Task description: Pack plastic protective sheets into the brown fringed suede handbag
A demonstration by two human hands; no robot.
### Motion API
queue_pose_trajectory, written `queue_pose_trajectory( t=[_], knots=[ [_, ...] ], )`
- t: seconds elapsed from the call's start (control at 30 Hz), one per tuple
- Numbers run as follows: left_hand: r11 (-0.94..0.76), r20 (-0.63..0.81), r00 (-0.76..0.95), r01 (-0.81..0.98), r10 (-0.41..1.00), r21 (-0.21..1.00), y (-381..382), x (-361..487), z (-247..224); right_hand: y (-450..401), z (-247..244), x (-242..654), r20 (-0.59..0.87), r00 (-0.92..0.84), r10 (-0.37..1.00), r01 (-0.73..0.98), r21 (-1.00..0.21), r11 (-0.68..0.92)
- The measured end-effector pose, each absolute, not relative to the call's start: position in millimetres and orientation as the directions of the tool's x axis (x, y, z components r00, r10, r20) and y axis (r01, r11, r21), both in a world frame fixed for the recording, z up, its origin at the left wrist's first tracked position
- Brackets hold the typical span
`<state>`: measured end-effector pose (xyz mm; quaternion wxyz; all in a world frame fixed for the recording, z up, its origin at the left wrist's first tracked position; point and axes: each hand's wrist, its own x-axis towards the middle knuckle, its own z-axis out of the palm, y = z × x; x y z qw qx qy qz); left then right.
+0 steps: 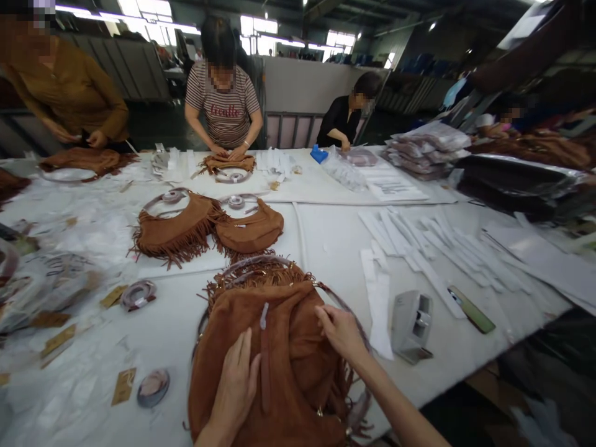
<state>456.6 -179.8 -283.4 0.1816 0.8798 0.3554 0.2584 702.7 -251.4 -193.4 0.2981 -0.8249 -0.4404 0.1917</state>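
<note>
Laying the left hand (236,375) flat, fingers ungrasping, should steady the brown bag (291,363). The right hand (343,330) curls against it (pinching or not, I cannot tell).

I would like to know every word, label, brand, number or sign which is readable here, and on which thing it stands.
"G…tte": reddish letters on the striped shirt; middle letters are unclear.
Brown tags: any print is too small to read.
Plastic bag at far left: dark marks, too blurred.
Nearest brown handbag: no writing visible.
</note>
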Motion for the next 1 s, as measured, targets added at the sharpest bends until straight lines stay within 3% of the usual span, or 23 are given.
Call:
queue_pose_trajectory(
  t=[0.17,0.27,0.37,0.5,0.67,0.73,0.83,0.93,1.0],
  knots=[
    [-0.531,0.33,0.419,0.709,0.846,0.464,-197,400,-277,-324,-207,701,-0.398,0.347,0.849,0.769,-0.397,-0.5],
    [-0.345,0.186,0.291,0.759,0.938,0.553,-203,379,-285,-338,-229,671,-0.537,0.324,0.779,0.792,-0.297,-0.534],
    [-0.233,0.058,0.257,0.73,0.965,0.643,-202,371,-289,-336,-241,655,-0.569,0.252,0.783,0.726,-0.423,-0.542],
    [-0.125,0.021,0.16,0.674,0.987,0.728,-191,370,-274,-335,-237,654,-0.589,0.098,0.802,0.502,-0.667,-0.551],
    [0.056,-0.035,-0.049,0.551,0.998,0.833,-183,366,-249,-339,-229,637,-0.638,0.093,0.765,0.406,-0.677,-0.614],
    [0.1,-0.062,-0.1,0.442,0.993,0.891,-182,363,-244,-337,-221,628,-0.613,0.166,0.773,0.373,-0.686,-0.624],
    [0.129,-0.086,-0.171,0.26,0.981,0.957,-180,361,-244,-327,-197,622,-0.435,0.311,0.845,0.322,-0.788,-0.524],
    [0.112,-0.069,-0.247,0.163,0.966,0.98,-177,363,-252,-316,-179,623,-0.183,0.383,0.905,0.455,-0.816,-0.358],
    [0.095,-0.043,-0.248,0.203,0.968,0.975,-178,367,-261,-310,-183,623,-0.022,0.34,0.94,0.587,-0.776,-0.231]
  ],
)
